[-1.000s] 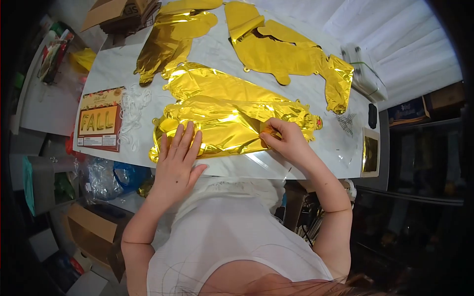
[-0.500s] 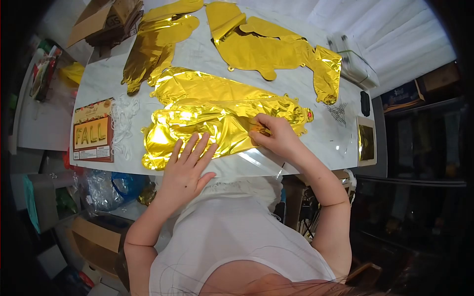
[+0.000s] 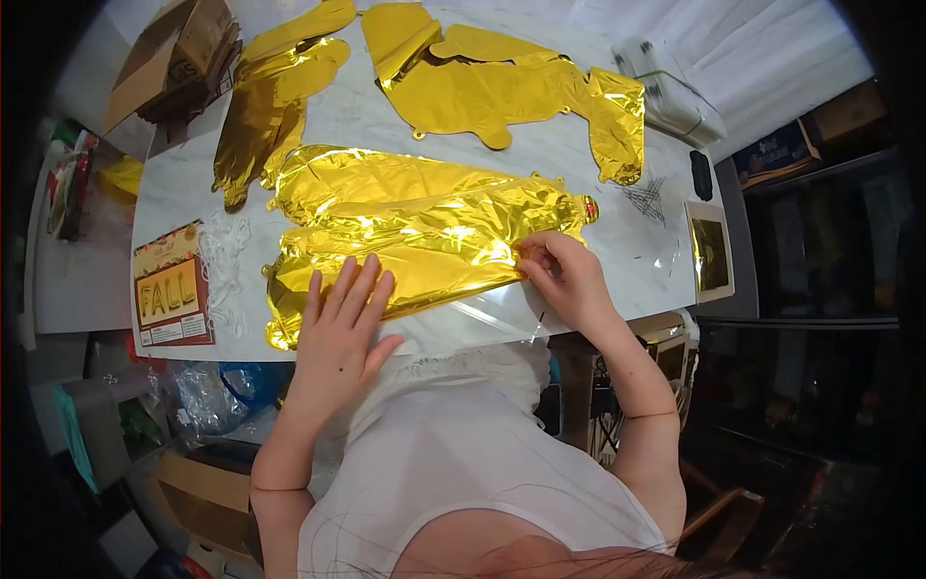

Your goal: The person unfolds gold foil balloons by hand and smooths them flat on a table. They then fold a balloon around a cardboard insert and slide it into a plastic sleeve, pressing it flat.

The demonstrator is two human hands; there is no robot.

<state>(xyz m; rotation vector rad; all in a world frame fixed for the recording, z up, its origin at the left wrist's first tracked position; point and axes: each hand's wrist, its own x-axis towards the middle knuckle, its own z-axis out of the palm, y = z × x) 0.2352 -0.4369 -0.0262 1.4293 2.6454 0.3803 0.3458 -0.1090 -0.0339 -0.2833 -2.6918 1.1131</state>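
Observation:
A shiny gold foil balloon (image 3: 424, 217), uninflated and wrinkled, lies across the marble-patterned table in front of me. My left hand (image 3: 342, 318) rests flat with fingers spread on its near left part. My right hand (image 3: 569, 275) has thumb and fingers pinched at the balloon's near right edge. A small red mark shows at the balloon's right tip. Further back lie more flat gold foil balloons, one (image 3: 275, 106) at the left and one (image 3: 482, 96) at the centre and right.
A "FALL" package card (image 3: 172, 289) and white string (image 3: 226, 270) lie at the table's left. Cardboard (image 3: 174, 63) stands at the back left. On the right are a bundle of clear packaging (image 3: 670, 92), a black object (image 3: 700, 175), thin dark sticks (image 3: 644, 200) and a gold-windowed card (image 3: 711, 251).
My right hand has moved slightly right along the balloon's near edge, and the foil there lies smoother. My left hand stays flat on it. The view has shifted a little.

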